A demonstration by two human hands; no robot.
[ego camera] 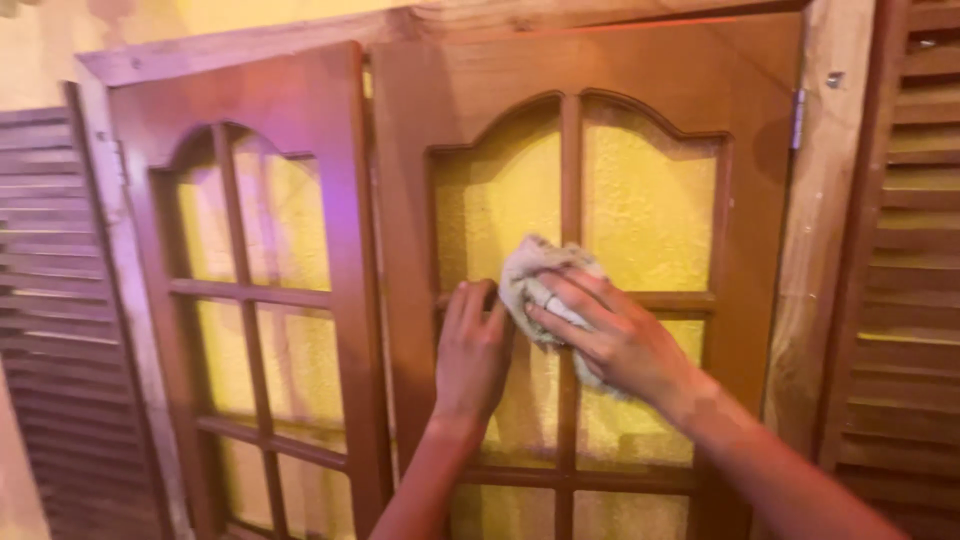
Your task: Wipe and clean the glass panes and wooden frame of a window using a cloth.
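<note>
- At the far left stands a louvred wooden shutter (50,300), its slats dark and level.
- Next to it is the left window sash (265,290), reddish-brown wood with an arched top and small yellow textured panes; it stands slightly ajar, its edge overlapping the next sash.
- The right window sash (590,130) is of the same make, with two arched panes above a cross rail.
- The left hand (472,350) lies flat against this sash, fingers up on the cross rail, its grip open and holding nothing; its fingertips are just beside the cloth.
- The cloth (530,275), pale and crumpled, is pressed to the sash where the cross rail meets the middle bar.
- The right hand (610,335) has its grip closed over the cloth, fingers spread across it.
- A pale frame post (810,250) with a metal hinge (797,118) follows.
- At the far right is another louvred shutter (915,300).
</note>
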